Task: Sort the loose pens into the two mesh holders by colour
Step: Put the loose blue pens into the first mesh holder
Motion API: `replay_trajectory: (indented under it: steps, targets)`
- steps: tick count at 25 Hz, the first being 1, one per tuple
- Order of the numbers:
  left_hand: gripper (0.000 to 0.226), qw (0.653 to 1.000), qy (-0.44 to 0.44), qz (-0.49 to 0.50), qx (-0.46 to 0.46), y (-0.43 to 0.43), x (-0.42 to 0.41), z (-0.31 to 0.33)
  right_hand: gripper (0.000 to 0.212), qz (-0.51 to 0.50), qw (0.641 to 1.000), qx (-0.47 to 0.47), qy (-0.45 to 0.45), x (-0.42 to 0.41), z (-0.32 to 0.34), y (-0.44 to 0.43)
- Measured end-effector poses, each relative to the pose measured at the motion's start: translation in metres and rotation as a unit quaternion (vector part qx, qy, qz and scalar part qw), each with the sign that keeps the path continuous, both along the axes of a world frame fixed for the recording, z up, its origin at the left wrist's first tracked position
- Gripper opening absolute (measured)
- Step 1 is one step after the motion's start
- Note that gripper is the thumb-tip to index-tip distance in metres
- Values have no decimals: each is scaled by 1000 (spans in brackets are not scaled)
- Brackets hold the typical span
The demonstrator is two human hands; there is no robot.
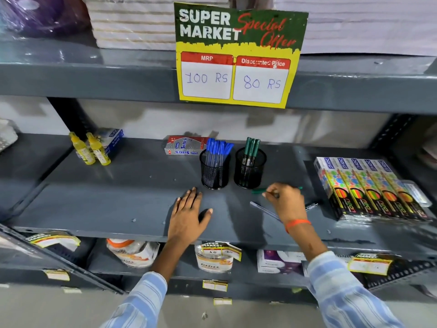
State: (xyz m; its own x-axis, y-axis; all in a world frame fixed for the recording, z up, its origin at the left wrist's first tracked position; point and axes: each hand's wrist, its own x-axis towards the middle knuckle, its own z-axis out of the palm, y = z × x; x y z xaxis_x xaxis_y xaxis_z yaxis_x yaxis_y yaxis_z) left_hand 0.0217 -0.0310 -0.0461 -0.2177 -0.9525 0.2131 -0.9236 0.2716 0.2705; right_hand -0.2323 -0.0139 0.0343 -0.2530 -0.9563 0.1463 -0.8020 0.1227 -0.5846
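Grey metal shelf (123, 197), mid tier: work area. Step in hand, my read: pick up the loose green pen (259, 191) w/ right hand (287, 202) and drop it in the right holder.

How to do it well: pinch the barrel near its middle, not the tip, so it lifts level. Tilt upright before reaching the rim, then lower cap-up beside the other greens. Don't knock the holder, it's light mesh and likely tips. Left hand could steady it if needed.

Hands: right hand curled narrow, fingertips (268, 194) closing on the green pen on the shelf; whether it's actually gripped or just touched, can't tell. Left hand (189, 210) lies flat on the shelf, fingers spread wide, holding nothing, just near of the left holder.

Containers, big to small:
- Left mesh holder (214, 170): bunch of blue-capped pens (218, 147), fuller of the two.
- Right mesh holder (250, 168): a few green pens (252, 145), upright.
Both stand side by side, close but apart, far of the hands.

Loose still: a blue pen (263, 209) lying near of the right hand, partly hidden by the wrist; a dark pen end (312, 205) pokes out right of the hand, colour unclear. So task looks close to done.
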Motion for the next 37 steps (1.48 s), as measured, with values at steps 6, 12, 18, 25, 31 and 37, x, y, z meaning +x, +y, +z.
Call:
replay_trajectory:
  steps: [6,12,18,25,31,37]
  targets:
    - [75,1000,0,1,-3,-1,1,-3,15,67,986,135,75,-26,-11,18]
    - [75,1000,2,0,-1,0,0,-1,14,90,986,121,73,-1,-23,5]
    - [75,1000,9,1,3,2,-1,2,14,154,982,107,33,19,-22,-12]
    - [75,1000,8,5,4,2,0,2,28,319,932,138,98,7,-18,-16]
    - [75,1000,9,1,3,3,-2,5,21,404,891,70,195,21,-16,-17]
    - [73,1000,9,4,3,4,-2,5,24,356,925,-112,74,30,-18,-14]
